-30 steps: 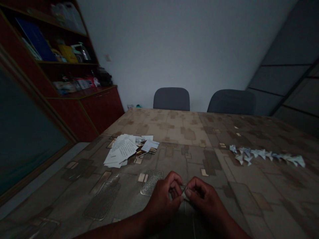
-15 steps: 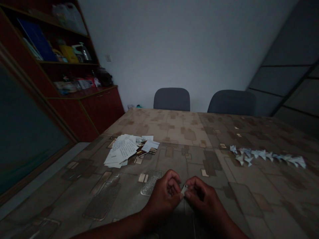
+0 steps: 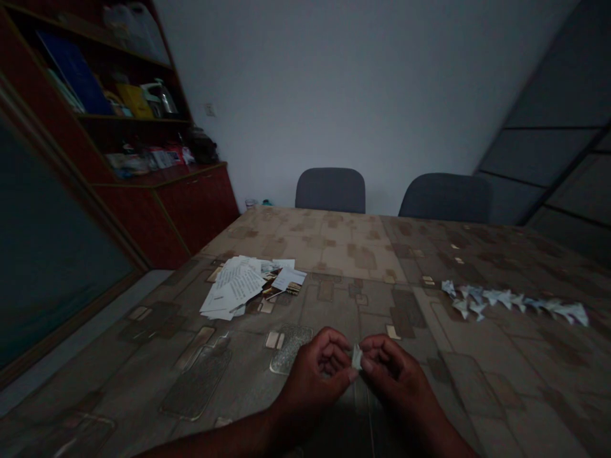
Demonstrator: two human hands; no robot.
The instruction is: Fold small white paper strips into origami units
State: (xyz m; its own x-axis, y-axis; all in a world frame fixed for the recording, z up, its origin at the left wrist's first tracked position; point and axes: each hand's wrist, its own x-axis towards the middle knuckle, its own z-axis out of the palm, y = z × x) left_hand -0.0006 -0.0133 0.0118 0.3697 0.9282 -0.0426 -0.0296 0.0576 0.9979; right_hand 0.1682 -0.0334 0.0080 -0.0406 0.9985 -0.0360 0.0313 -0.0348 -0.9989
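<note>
A small folded piece of whitish paper (image 3: 357, 357) stands between my two hands, above the near part of the table. My left hand (image 3: 321, 366) pinches it from the left with thumb and fingertips. From the other side, the thumb and fingers of my right hand (image 3: 392, 369) grip it too. The fine folds are too small and dark to make out. Off to the right lies a row of several small folded paper figures (image 3: 513, 300). To the left of my hands is a loose pile of printed paper sheets (image 3: 236, 286).
A patterned cloth covers the table (image 3: 334, 238). Two grey chairs (image 3: 330, 189) stand at its far side, before a pale wall. At the left is a red-brown cabinet (image 3: 198, 207) whose shelves hold a blue folder (image 3: 76, 73), a kettle (image 3: 167, 100) and other goods.
The folded paper has turned more upright between my fingers and moved slightly right. My right hand has shifted a little to the right; both hands keep their pinch.
</note>
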